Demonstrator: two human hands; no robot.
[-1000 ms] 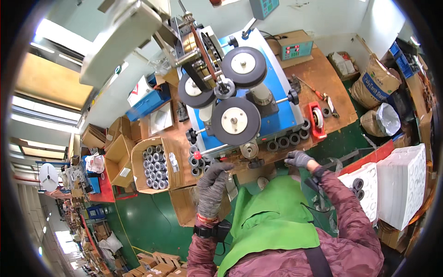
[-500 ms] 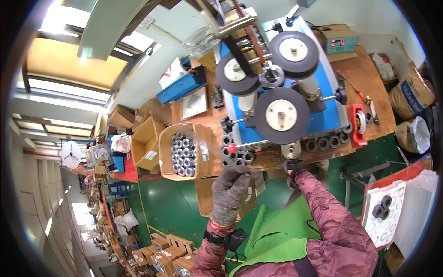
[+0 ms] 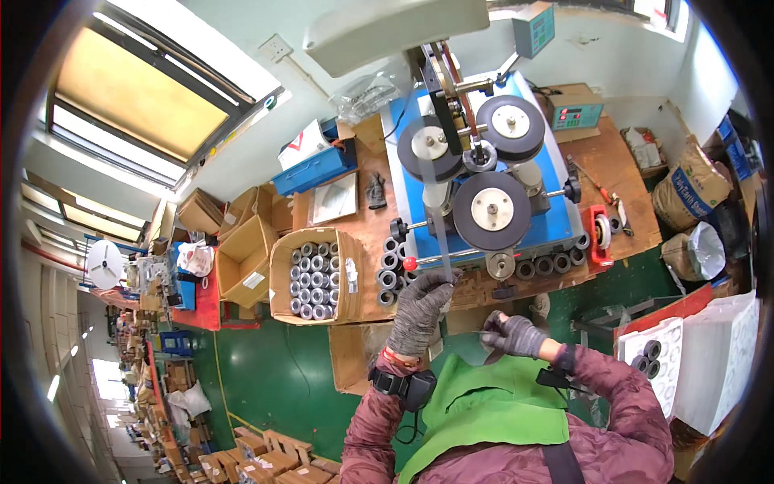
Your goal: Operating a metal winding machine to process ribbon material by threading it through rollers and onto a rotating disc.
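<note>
My left hand (image 3: 422, 313), in a grey knit glove, is raised before the bench with its fingertips pinched on a translucent strip (image 3: 443, 242). The strip runs up toward the winding machine (image 3: 414, 211), a blue-topped unit with three black rollers (image 3: 491, 211). A grey ring (image 3: 481, 156) sits between the rollers. Lower and to the right, my gloved right hand (image 3: 516, 335) is closed in front of the green apron (image 3: 484, 387); what its fingers hold is too small to make out. A round metal knob (image 3: 501, 264) juts from the machine's front, above the right hand.
An open carton (image 3: 351, 278) of wrapped rings stands left of the machine. Several dark rings (image 3: 544, 264) line the bench edge, near a red tape dispenser (image 3: 598, 234). On the right, a white foam sheet (image 3: 661, 343) bears black rings. A controller box (image 3: 577, 115) sits behind.
My right hand has come away from the machine's front knob, down toward the apron. My left hand stays raised and pinched, now with the strip plainly visible. The head view has shifted.
</note>
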